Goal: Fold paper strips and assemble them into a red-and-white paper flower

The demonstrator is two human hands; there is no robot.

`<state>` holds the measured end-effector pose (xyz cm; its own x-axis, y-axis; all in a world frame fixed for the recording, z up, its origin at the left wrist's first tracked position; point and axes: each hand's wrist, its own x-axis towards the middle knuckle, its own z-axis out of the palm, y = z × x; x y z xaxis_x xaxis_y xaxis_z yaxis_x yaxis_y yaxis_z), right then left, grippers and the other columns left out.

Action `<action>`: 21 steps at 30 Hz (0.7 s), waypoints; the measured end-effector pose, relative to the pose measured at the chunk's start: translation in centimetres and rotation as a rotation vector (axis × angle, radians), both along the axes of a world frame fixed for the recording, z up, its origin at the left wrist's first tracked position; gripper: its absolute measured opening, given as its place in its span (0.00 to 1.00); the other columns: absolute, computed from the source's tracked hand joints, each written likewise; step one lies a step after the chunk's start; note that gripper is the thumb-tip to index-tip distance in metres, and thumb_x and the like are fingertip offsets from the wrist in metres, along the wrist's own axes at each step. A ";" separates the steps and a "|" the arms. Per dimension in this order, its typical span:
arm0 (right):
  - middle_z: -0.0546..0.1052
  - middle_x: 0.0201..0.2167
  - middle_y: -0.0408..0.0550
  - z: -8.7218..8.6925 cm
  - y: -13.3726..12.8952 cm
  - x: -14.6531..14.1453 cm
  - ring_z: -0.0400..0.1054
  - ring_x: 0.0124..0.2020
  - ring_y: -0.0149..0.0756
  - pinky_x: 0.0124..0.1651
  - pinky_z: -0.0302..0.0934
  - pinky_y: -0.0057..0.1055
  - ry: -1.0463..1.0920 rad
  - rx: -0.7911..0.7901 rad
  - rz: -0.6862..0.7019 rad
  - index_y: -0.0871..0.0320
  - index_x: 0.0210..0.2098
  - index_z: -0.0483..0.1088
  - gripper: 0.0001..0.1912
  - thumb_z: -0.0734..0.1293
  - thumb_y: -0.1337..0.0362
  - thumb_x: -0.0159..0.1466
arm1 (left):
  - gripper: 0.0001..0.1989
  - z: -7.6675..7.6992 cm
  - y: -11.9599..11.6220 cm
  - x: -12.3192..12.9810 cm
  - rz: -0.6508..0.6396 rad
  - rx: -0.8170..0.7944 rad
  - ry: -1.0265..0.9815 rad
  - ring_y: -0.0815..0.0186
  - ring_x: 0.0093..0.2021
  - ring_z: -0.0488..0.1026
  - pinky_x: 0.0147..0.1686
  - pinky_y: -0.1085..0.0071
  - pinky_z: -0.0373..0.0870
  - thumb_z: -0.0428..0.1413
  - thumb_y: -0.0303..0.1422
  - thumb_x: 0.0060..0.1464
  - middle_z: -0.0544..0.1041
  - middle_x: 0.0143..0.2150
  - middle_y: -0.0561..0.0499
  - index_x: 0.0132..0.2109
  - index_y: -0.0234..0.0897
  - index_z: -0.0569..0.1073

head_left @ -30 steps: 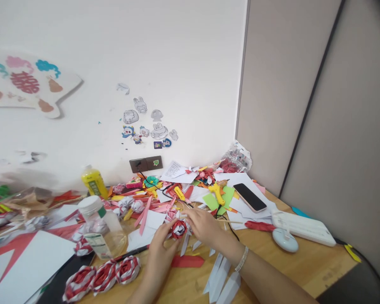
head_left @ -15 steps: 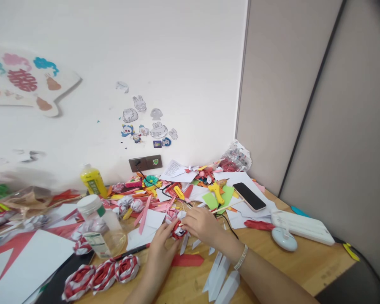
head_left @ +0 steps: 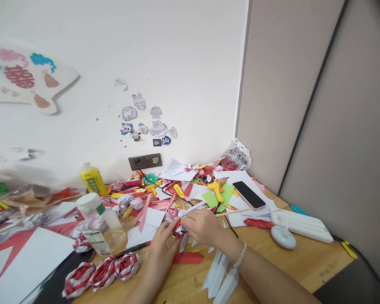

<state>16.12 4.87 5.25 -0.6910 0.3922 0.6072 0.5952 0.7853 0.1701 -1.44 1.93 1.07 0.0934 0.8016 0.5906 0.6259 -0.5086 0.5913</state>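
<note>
Between my hands is a small red-and-white paper flower point(head_left: 179, 230), partly hidden by my fingers. My left hand point(head_left: 163, 240) is closed around its left side. My right hand point(head_left: 201, 226) is pinched at its upper right, and a thin wooden stick point(head_left: 234, 212) pokes out rightward from behind this hand. A white paper strip point(head_left: 195, 207) shows just above the right knuckles. Just beyond my fingertips sits a pink-and-white paper rose point(head_left: 171, 213). Below the hands lie a red paper strip point(head_left: 188, 258) and several folded white paper strips point(head_left: 220, 276).
Several red-and-white twisted paper roses point(head_left: 104, 273) lie front left, near a clear jar point(head_left: 106, 228) and a yellow bottle point(head_left: 93, 179). Behind are paper scraps and a yellow glue gun point(head_left: 217, 192). On the right are a phone point(head_left: 249, 195), a mouse point(head_left: 283, 237) and a white power strip point(head_left: 302, 226).
My right hand has turned slightly on the flower; the wooden stick has swung lower, nearly level. A white strip now shows above the right hand. My left hand keeps its hold.
</note>
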 end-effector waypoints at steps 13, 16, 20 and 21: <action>0.66 0.22 0.40 -0.2 0.2 0.6 0.61 0.22 0.31 0.24 0.46 0.29 -0.151 0.205 -0.012 0.56 0.35 0.61 0.04 0.57 0.70 0.63 | 0.21 0.2 -0.1 0.1 -0.001 -0.051 -0.016 0.62 0.39 0.71 0.41 0.66 0.69 0.54 0.30 0.46 0.72 0.38 0.47 0.50 0.39 0.71; 0.67 0.23 0.40 -0.4 0.3 0.6 0.61 0.22 0.30 0.24 0.47 0.29 -0.181 0.208 -0.013 0.56 0.35 0.61 0.05 0.57 0.71 0.63 | 0.21 -0.1 -0.1 0.0 0.004 -0.068 -0.025 0.62 0.39 0.71 0.41 0.65 0.69 0.55 0.31 0.46 0.72 0.39 0.48 0.50 0.40 0.71; 0.67 0.24 0.41 -0.8 0.7 0.6 0.62 0.22 0.30 0.23 0.47 0.28 -0.217 0.177 -0.001 0.57 0.35 0.61 0.04 0.57 0.71 0.63 | 0.20 -0.4 0.1 -0.1 0.019 -0.079 -0.037 0.60 0.41 0.71 0.43 0.63 0.68 0.55 0.33 0.46 0.72 0.41 0.47 0.49 0.42 0.71; 0.67 0.24 0.41 -0.9 0.9 0.6 0.62 0.22 0.30 0.23 0.48 0.27 -0.218 0.169 0.003 0.58 0.35 0.61 0.03 0.57 0.71 0.63 | 0.20 -0.5 0.1 -0.1 0.023 -0.080 -0.041 0.60 0.41 0.71 0.43 0.63 0.68 0.55 0.33 0.46 0.72 0.41 0.47 0.49 0.42 0.71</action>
